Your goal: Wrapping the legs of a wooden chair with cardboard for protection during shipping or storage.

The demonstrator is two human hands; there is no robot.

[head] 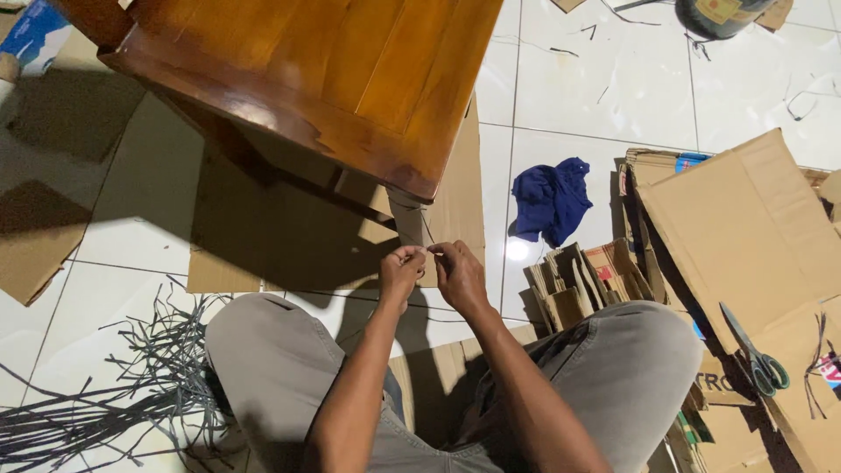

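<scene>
**Hands pinched together below corner of wooden table**

Hands met in front of the knees, fingertips nearly touching. Left hand (400,270) was closed in a pinch; right hand (457,273) likewise pinched, thumb against fingers. Between them ran a thin dark strip (428,251), very fine and hard to make out; both hands appeared to grip it. Strip sat just below the near corner of the wooden table (350,70), over a flat cardboard sheet (455,201) lying on the white tiled floor (578,88).

Person was seated on the floor, knees apart, in grey trousers (272,359). Pile of thin grey strips (131,385) lay loose by the left knee. Bundle of folded cardboard pieces (583,285) stood just beside the right knee. Crumpled blue cloth (552,197) lay on the tiles beyond that bundle. Large cardboard panels (745,228) were at far right, with green-handled scissors (755,352) resting on them, well apart from both hands.
</scene>
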